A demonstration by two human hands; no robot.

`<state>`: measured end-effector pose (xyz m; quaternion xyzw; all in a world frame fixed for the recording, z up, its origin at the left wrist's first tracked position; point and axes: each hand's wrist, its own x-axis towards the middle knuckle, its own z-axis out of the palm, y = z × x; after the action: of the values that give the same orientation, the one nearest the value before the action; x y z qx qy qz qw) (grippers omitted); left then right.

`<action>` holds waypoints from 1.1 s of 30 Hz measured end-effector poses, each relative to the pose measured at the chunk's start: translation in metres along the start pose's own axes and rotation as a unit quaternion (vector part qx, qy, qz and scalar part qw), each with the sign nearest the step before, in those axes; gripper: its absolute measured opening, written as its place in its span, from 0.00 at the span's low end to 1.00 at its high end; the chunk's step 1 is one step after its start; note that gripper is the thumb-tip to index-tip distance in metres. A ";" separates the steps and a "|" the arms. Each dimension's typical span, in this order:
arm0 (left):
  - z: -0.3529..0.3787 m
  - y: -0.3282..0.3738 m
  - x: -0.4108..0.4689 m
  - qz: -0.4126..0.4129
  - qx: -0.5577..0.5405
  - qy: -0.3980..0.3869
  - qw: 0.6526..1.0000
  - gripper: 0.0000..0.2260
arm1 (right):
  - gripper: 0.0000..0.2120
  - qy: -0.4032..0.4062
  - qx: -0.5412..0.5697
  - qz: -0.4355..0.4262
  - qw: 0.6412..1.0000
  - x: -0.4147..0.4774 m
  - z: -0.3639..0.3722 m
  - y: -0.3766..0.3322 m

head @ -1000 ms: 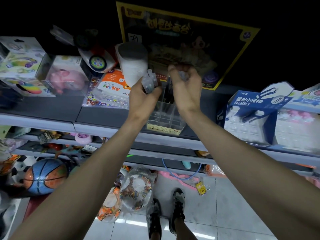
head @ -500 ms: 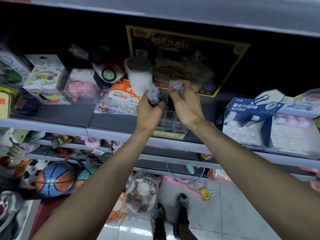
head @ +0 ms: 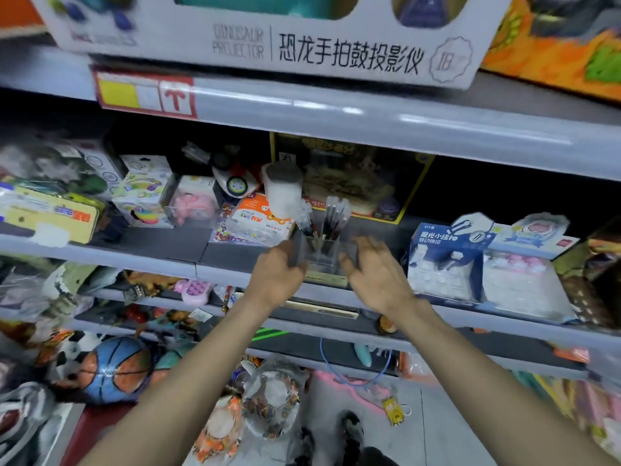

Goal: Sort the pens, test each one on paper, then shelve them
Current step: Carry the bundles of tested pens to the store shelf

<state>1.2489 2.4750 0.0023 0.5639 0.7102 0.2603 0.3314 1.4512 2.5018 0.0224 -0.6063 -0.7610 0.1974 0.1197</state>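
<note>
Now pens (head: 334,216) stand in clear holder (head: 323,256); left hand (head: 277,279) grips it, right hand (head: 376,277), fingers apart.

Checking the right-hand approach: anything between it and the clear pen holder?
Nothing visible does. The right hand is open just right of the clear pen holder; the left hand grips its left side. The blue eraser box stands farther right.

The white toy box (head: 168,42) up top reads "DINOSAUR PROJECTOR", "恐龙手拍鼓投影仪" and, in a badge, "18"
</note>
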 end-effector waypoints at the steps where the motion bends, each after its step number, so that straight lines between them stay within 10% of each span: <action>1: -0.003 0.001 -0.011 0.003 0.021 0.003 1.000 0.06 | 0.22 -0.003 -0.005 -0.003 1.000 -0.008 -0.001 -0.002; 16: -0.009 -0.012 -0.172 -0.118 0.187 0.129 0.967 0.13 | 0.23 -0.107 -0.126 -0.238 0.957 -0.094 0.017 -0.039; 33: 0.077 -0.031 -0.374 -0.418 0.047 0.317 0.850 0.13 | 0.17 -0.220 -0.090 -0.423 0.874 -0.207 0.080 -0.060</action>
<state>1.3422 2.1035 -0.0040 0.1149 0.9568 0.2282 0.1388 1.4142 2.2769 -0.0109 -0.1757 -0.9659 0.1868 -0.0340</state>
